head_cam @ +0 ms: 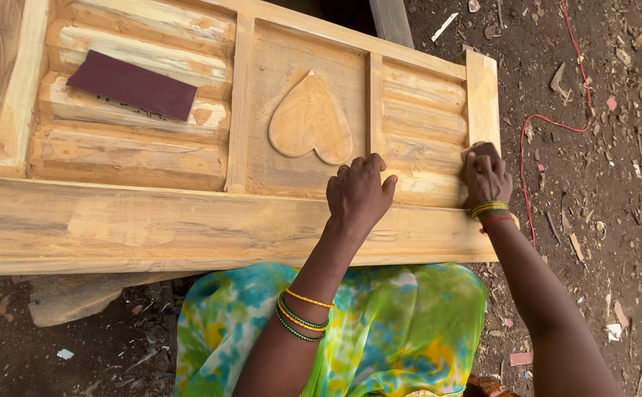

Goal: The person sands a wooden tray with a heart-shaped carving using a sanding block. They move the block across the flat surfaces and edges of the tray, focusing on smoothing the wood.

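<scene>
Flat pale carved wooden door panel [188,220]

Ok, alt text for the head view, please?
Two hands press on a carved wooden panel: the left hand flat beside a raised heart, the right hand on the ribbed section. A maroon sandpaper sheet lies further left.

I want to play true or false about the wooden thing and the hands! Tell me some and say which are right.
1. A heart shape is carved on the wooden panel. True.
2. The right hand presses on the grooved section at the panel's right end. True.
3. The left hand holds a hammer. False: it rests on the wood with no tool visible.
4. The dark sandpaper sheet lies on the ground. False: it lies on the panel's left slats.
5. Both wrists are bare. False: both wear bangles.
</scene>
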